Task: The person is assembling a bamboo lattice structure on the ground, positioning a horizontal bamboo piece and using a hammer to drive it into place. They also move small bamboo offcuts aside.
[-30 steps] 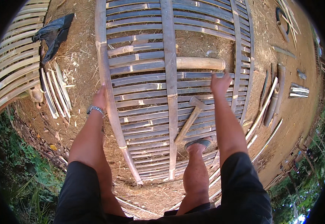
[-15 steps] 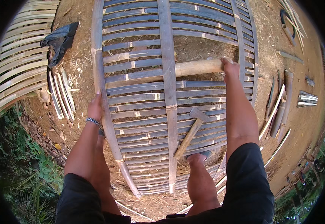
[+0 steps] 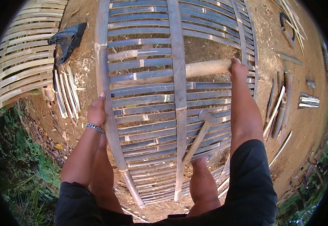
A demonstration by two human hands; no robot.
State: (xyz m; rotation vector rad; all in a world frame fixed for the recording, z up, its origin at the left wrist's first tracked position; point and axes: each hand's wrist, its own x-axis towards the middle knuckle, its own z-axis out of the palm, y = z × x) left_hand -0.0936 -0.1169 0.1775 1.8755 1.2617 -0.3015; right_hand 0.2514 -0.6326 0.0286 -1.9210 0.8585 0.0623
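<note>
My left hand (image 3: 97,110) is closed round the left side rail (image 3: 102,62) of a slatted bamboo panel. A band circles that wrist. Past a gap between the slats, a thick pale pole (image 3: 208,68) runs crosswise under the middle rail (image 3: 180,79). My right hand (image 3: 239,71) is closed at the pole's right end, close beside the panel's right inner rail (image 3: 240,28); its fingertips are partly hidden. A hatchet-like tool with a metal head and wooden handle (image 3: 197,142) lies on the nearer slats, touching neither hand.
Another slatted bamboo panel (image 3: 28,56) stands at the left, with black plastic (image 3: 69,40) by its edge. Split strips (image 3: 67,94) lie nearby. Bamboo lengths (image 3: 282,107) and a long blade-like piece (image 3: 290,59) lie on the ground at the right. Green plants (image 3: 24,162) fill the lower left.
The panel, pole and hatchet-like tool appear slightly further right in view, partly because the view itself has shifted. Both hands keep their holds.
</note>
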